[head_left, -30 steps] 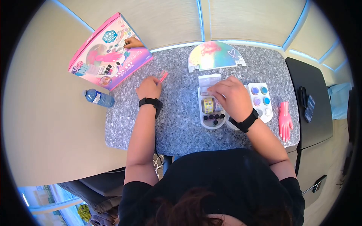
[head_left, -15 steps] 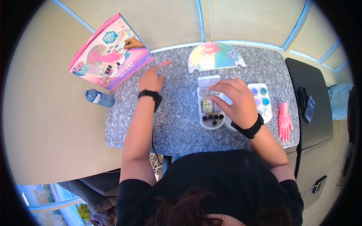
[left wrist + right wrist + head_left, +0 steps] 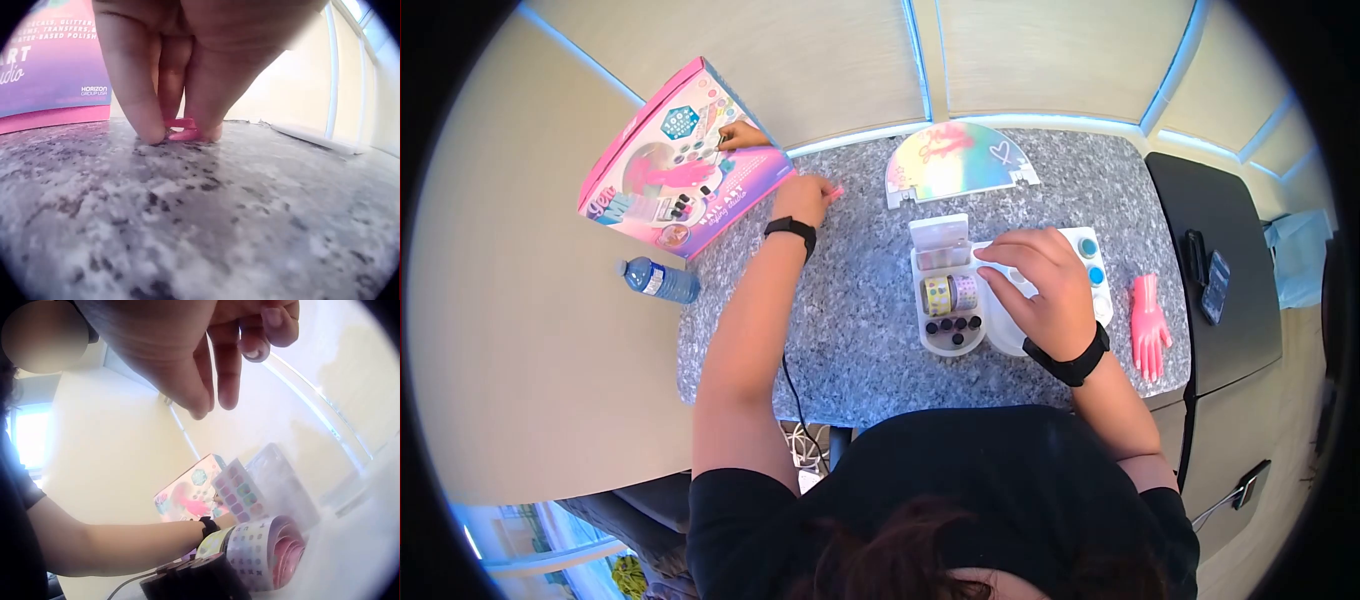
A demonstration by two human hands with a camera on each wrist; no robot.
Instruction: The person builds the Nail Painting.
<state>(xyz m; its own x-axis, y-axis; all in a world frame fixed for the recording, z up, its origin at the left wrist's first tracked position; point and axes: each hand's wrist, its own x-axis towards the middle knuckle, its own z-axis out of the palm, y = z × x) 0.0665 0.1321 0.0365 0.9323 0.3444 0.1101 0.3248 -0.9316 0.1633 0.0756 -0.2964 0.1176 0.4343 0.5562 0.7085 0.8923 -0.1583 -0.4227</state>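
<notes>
My left hand [image 3: 802,198] is at the back left of the table, beside the box. Its thumb and fingertips pinch pink tweezers [image 3: 182,134] right at the tabletop. My right hand [image 3: 1045,295] hovers over the white tray [image 3: 1005,335], thumb and fingers apart with nothing between them. Left of that hand, the tray bears a clear lidded case [image 3: 940,235], a yellow patterned roll [image 3: 936,296], a purple patterned roll [image 3: 966,291] and several black-capped bottles [image 3: 957,325]. A sticker sheet [image 3: 240,490] stands by the case in the right wrist view. The hand partly covers the coloured pots [image 3: 1097,274].
A nail art box [image 3: 690,165] stands at the back left, with a water bottle [image 3: 660,280] near it. At the back lies a shiny half-round panel [image 3: 960,165]. A pink model hand [image 3: 1148,325] rests at the right edge, and a phone [image 3: 1216,288] on the black surface beyond.
The left hand released the pink tweezers onto the table half a second ago, then reached further back and pinched them again. My right hand drew away rightward from the clear case, its fingers spreading apart.
</notes>
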